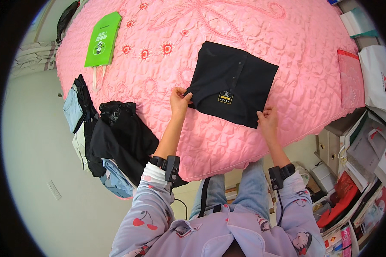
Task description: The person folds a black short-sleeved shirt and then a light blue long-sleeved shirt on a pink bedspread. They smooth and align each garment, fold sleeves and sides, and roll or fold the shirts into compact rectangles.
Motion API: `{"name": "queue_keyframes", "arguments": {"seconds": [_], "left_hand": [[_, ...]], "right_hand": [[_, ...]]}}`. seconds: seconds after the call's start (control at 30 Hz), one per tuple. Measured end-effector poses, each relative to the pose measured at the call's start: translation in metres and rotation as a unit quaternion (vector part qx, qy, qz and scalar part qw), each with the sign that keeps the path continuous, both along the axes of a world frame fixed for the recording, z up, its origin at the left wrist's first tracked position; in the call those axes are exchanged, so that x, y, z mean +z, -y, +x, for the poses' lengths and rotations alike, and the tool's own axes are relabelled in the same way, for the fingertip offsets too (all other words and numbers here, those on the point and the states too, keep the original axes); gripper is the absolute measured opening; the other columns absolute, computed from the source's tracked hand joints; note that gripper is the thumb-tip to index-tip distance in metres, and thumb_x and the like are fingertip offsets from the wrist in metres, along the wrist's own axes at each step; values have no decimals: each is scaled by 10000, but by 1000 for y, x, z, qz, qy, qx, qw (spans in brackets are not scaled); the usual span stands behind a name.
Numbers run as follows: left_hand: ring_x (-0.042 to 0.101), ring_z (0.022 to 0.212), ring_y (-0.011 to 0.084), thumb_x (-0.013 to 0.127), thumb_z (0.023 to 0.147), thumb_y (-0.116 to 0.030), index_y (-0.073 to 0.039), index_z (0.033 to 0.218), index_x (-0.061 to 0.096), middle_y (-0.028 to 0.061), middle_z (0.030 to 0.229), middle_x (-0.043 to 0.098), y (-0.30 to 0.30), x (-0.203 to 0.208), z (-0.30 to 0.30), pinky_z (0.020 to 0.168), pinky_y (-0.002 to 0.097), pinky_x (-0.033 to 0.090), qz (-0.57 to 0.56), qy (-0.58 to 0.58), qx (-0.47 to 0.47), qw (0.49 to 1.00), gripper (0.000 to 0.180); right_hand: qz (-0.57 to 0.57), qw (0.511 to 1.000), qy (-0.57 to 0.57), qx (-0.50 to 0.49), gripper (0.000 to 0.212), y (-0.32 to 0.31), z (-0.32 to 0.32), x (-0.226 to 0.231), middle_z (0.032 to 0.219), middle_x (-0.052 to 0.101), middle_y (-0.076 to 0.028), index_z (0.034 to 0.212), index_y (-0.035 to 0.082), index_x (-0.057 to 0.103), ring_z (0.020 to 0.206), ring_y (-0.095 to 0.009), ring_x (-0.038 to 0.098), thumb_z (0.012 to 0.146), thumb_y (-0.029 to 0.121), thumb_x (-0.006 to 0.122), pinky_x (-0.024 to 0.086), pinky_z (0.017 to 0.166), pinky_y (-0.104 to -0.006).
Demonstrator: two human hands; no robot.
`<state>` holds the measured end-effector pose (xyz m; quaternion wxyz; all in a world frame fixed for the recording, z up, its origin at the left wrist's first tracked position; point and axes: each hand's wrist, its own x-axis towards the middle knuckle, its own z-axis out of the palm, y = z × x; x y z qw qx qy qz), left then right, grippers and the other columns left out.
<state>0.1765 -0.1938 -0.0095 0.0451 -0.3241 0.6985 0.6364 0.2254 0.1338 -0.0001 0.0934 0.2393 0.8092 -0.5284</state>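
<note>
Left grip point(179, 101), right grip point(268, 121) at near corners of black shirt point(233, 81)

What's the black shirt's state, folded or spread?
Folded: the black shirt forms a four-sided panel, no sleeves sticking out; left hand and right hand hold its near corners.

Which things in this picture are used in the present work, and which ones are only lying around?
In use:
black folded garment, pinched by left hand and right hand
pink quilt beneath it

Lying about:
green bag
white bag at right
clothes pile at left, untouched; its role is unclear
</note>
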Motion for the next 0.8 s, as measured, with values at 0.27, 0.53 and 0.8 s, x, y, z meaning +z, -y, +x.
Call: {"name": "queue_keyframes", "arguments": {"seconds": [0.27,0.53,0.8], "left_hand": [[607,622,139,678,777,109,-14,875,515,63,786,578,3,-17,8,492,268,535,-9,18,4,1000,227],[607,700,201,679,674,86,-17,785,561,79,740,618,11,-26,10,663,331,484,-156,88,-76,981,192],[646,818,276,519,733,83,-2,868,612,162,848,666,-1,-8,-74,758,359,498,-257,-64,-129,956,185]], "right_hand": [[-16,999,37,8,312,-14,14,-27,732,524,-46,1017,11,476,614,-139,527,800,17,701,459,558,-291],[-45,998,34,42,325,-18,15,-34,688,495,-27,984,32,447,563,-115,519,792,-15,705,443,482,-259],[-125,986,101,47,201,-51,-35,3,736,554,-4,954,26,586,616,-85,514,837,114,723,421,536,-247]]}}
